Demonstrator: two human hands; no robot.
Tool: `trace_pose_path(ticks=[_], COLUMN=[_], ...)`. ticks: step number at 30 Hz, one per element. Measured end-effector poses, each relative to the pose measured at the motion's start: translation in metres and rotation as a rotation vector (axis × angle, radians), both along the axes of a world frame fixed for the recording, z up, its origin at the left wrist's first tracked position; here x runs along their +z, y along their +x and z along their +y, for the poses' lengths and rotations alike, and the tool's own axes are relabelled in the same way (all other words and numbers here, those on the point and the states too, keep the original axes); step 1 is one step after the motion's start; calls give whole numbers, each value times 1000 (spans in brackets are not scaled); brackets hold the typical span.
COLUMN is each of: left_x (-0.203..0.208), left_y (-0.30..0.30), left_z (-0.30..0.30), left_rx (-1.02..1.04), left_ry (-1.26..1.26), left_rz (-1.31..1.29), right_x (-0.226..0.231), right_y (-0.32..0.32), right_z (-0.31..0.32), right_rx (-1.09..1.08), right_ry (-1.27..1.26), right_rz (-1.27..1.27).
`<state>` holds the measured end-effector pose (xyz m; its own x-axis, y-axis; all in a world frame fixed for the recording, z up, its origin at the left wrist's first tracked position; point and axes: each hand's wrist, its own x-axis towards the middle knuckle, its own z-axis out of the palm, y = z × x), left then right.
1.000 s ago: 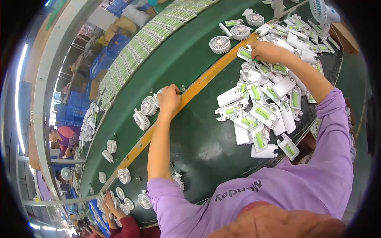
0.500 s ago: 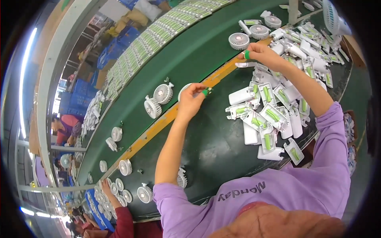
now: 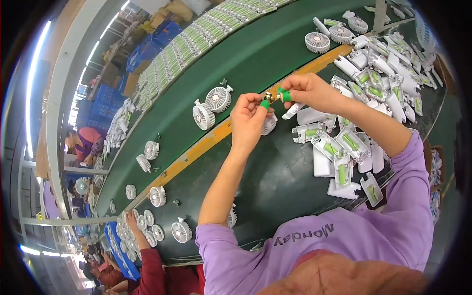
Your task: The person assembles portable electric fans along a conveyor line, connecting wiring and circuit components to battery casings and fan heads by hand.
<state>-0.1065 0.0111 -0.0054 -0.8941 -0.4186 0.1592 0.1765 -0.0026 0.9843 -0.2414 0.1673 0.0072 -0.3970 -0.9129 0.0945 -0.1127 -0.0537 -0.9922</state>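
Observation:
My left hand point(image 3: 248, 122) is closed in a pinch on a small dark-and-metal part point(image 3: 268, 96), raised over the yellow strip of the bench. Opposite it, my right hand point(image 3: 312, 92) is closed too, its fingertips meeting the left ones around that part. Green finger covers are on the fingertips of both hands. A slim white plastic piece point(image 3: 292, 111) shows beneath my right hand and seems held in it; its exact kind is hidden. Just behind my left fingers a white round fan head point(image 3: 269, 125) is partly covered.
White handle shells with green insides point(image 3: 351, 142) lie heaped at right. Fan heads point(image 3: 218, 100) stand along the green belt point(image 3: 255, 64), beyond a yellow strip point(image 3: 196, 151). At lower left a co-worker's hand point(image 3: 132, 221) reaches among white discs by a blue crate point(image 3: 118, 253).
My right hand has come left and nearer from beside the shell heap, the white piece moving with it. Both hands now meet at the small part. The view has shifted slightly.

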Motion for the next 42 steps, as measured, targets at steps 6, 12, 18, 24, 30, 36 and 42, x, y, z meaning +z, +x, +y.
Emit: trace_pose_path(ticks=[6, 12, 18, 24, 30, 36, 42], left_x=[2, 8, 9, 7, 13, -13, -49], left_y=[7, 13, 17, 16, 12, -53, -91], left_z=[7, 11, 14, 16, 15, -30, -89], left_rx=[-88, -137, -146, -142, -141, 48, 207], left_ry=[-23, -62, -81, -222, -375, -763, -1610], left_rz=[46, 34, 24, 67, 16, -26, -128], right_x=[5, 7, 10, 12, 19, 3, 5], right_y=[10, 11, 15, 15, 6, -63, -121], right_z=[0, 8, 16, 20, 17, -25, -29], right_rx=[-58, -100, -153, -162, -112, -166, -460], right_ry=[-42, -25, -140, -139, -82, 122, -39], right_rz=[131, 273, 567, 677, 764, 248, -138])
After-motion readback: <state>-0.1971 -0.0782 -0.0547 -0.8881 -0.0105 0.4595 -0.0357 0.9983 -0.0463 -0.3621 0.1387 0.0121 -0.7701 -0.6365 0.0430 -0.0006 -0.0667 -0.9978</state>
